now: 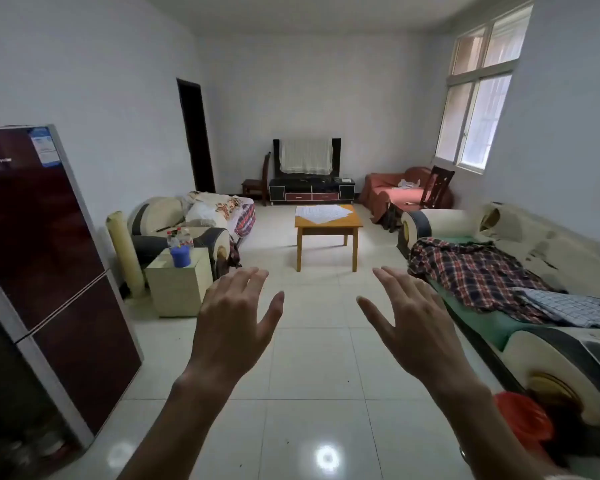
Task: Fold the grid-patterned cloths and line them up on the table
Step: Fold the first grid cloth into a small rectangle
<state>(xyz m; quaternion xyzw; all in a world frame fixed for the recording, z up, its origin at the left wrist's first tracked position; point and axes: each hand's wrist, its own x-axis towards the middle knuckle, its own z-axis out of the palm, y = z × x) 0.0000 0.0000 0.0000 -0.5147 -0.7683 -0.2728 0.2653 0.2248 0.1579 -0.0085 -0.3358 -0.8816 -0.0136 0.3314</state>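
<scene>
White-walled living room, pale tiled floor [302, 358], seen from standing height. Grid-patterned cloths: a red-and-navy plaid cloth [475, 271] lies crumpled on the seat of the long sofa [548, 344] at right, and a blue-and-white checked cloth [568, 308] lies just beside it, touching its near edge, toward the sofa's near armrest. Another plaid cloth [245, 220] hangs over the armchair [174, 220] at left. Wooden counter [328, 226] stands mid-room, well beyond both hands, with white sheets [323, 213] spread on its top. Left hand [236, 323] and right hand [416, 327] are both raised in mid-air over the floor, backs to camera, fingers spread and straight, each grip empty, touching nothing. Sofa cloths lie to the right of the right hand, apart from it; no contact. Armchair cloth is far from the left hand. Dark red fridge [39, 271] at near left, cream cabinet [179, 282] beside it with a blue container [180, 255] on top. TV stand [311, 192] at far wall, window [478, 98] at right, red-covered sofa [395, 192] below it, orange bucket [522, 420] at the near sofa end.
</scene>
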